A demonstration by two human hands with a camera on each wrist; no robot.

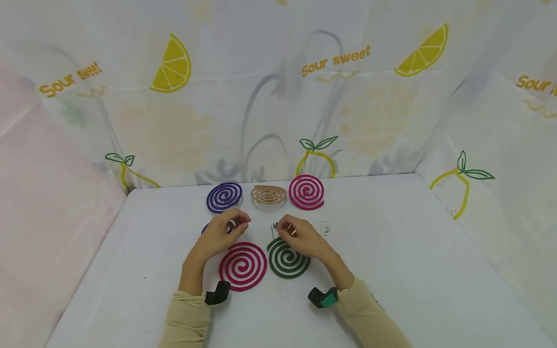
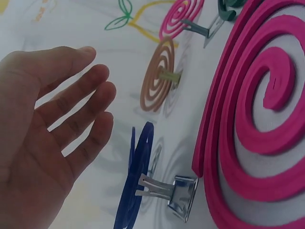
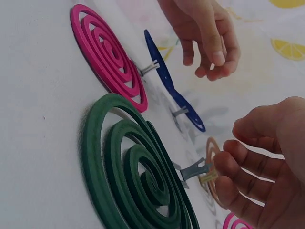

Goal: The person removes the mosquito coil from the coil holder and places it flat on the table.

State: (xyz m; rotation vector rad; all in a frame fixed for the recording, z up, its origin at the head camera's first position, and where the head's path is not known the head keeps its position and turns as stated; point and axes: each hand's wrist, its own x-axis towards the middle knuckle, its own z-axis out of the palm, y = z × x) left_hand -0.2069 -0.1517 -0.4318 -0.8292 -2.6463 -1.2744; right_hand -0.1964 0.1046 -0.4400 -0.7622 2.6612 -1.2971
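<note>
My left hand (image 1: 221, 233) hovers with fingers loosely bent and nothing in them. Partly hidden behind it is a dark blue spiral coil (image 2: 138, 176), which looks like a mosquito coil, beside a metal clip stand (image 2: 181, 195). In front of that hand lies a pink coil (image 1: 242, 267), flat on the table. My right hand (image 1: 304, 237) is over the far edge of a flat green coil (image 1: 289, 258), its fingers gently curved and holding nothing. Close to its fingertips rises a small metal clip stand (image 3: 193, 171); whether they touch, I cannot tell.
Along the back stand a purple coil (image 1: 224, 197), a tan coil (image 1: 268, 195) and another pink coil (image 1: 306, 192). A small metal stand piece (image 1: 325, 228) lies right of my right hand. Behind the white table (image 1: 391, 270) hangs a lemon-printed cloth (image 1: 243, 106).
</note>
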